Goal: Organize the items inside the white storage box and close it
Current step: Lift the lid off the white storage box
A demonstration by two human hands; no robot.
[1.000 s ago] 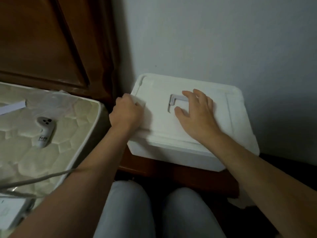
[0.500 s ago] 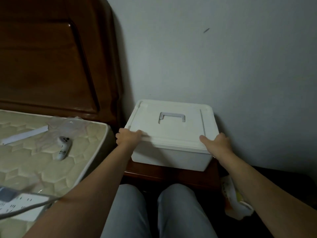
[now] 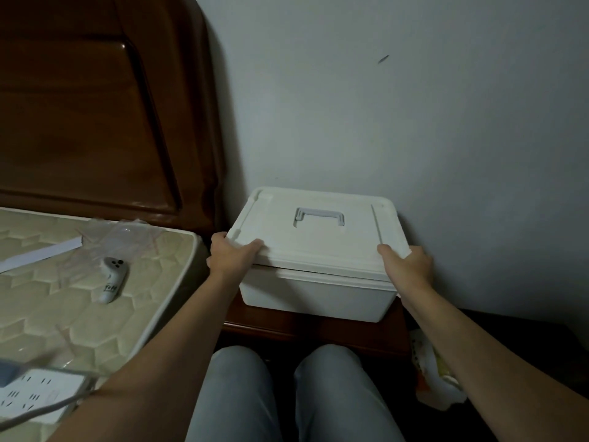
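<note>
Beside the bed, on a nightstand point(image 3: 306, 327), both hands, left point(image 3: 231, 255) and right point(image 3: 406, 261), grip the box point(image 3: 318, 293) lid point(image 3: 318, 240) corners; uneven pressing could leave one side unlatched.

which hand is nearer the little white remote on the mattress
Left. The left hand grips the storage box's near-left lid corner, beside the mattress where the remote lies; the right hand grips the far, wall-side corner.
</note>
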